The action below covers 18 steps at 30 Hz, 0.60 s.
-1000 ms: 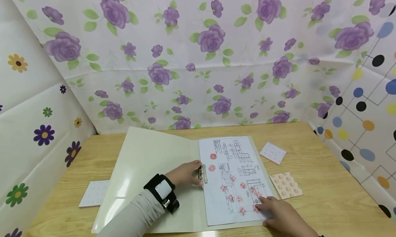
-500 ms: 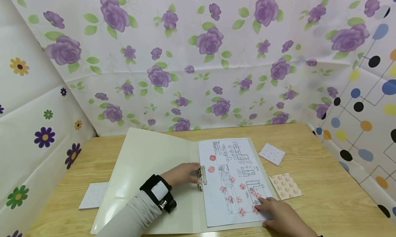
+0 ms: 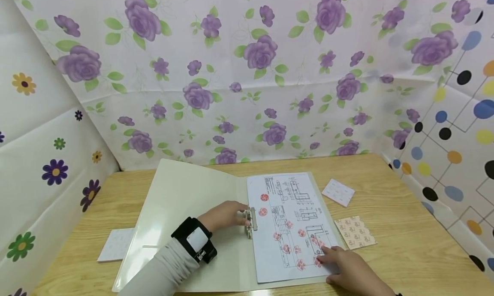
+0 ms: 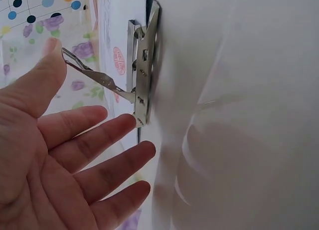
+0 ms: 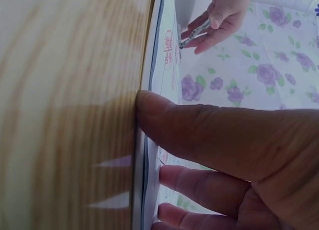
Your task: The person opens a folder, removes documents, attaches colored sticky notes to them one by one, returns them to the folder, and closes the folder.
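A cream folder (image 3: 193, 188) lies spread on the table, with a stack of papers (image 3: 268, 257) on its right side. The top sheet carries line drawings and several red stamps. At the fold, a metal lever clip (image 4: 144, 65) runs along the papers' left edge. My left hand (image 3: 225, 216) is at this clip. In the left wrist view its thumb touches the end of the raised lever (image 4: 102, 79), while the other fingers extend below it. My right hand (image 3: 351, 266) rests on the papers' lower right corner, fingertips on the top sheet and thumb against the edge.
A white square notepad (image 3: 338, 192) and a patterned tan pad (image 3: 355, 232) lie right of the folder on the wooden table (image 3: 417, 244). Another white pad (image 3: 113, 244) sits partly under the folder's left cover. Flowered sheets (image 3: 173, 73) enclose the table behind and at the sides.
My left hand shifts slightly left and up at the clip; its thumb sits a little higher than before. The right hand keeps its place on the papers. The whole view drifts slightly.
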Motion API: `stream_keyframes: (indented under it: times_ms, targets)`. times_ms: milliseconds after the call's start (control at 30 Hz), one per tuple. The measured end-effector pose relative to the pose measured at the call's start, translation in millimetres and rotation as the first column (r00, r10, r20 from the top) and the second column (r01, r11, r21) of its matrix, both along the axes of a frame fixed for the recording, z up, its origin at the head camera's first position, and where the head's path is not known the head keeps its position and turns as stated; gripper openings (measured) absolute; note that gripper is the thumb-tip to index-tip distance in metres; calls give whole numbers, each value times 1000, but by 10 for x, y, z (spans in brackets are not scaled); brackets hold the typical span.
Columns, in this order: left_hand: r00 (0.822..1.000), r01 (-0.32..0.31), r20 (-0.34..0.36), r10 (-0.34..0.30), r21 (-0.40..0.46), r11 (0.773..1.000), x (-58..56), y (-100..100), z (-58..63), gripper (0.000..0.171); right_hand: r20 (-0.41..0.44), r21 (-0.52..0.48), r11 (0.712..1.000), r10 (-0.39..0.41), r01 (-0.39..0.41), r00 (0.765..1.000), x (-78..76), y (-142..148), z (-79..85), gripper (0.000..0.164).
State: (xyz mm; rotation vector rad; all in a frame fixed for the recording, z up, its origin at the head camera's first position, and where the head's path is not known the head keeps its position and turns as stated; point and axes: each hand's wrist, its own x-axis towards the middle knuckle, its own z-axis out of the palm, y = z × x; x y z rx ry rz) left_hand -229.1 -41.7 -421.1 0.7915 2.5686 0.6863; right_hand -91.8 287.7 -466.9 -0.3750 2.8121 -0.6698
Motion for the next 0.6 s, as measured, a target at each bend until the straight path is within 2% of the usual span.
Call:
stream_keyframes:
  times_ms: [200, 367, 500, 600]
  targets:
    - [1000, 7, -10, -7, -11, 1000, 25, 7, 53, 38, -3, 3, 1000, -15, 15, 1000, 0, 0, -15, 48]
    - [995, 48, -86, -52, -42, 998, 34, 5, 99, 29, -2, 3, 1000, -14, 14, 1000, 2, -2, -17, 48]
    - [984, 90, -151, -96, -45, 995, 22, 7, 127, 17, 15, -3, 1000, -29, 29, 999, -1, -10, 0, 48]
    - [975, 99, -196, -106, -45, 994, 23, 7, 143, 16, 23, -6, 999, -37, 38, 999, 2, -17, 11, 48]
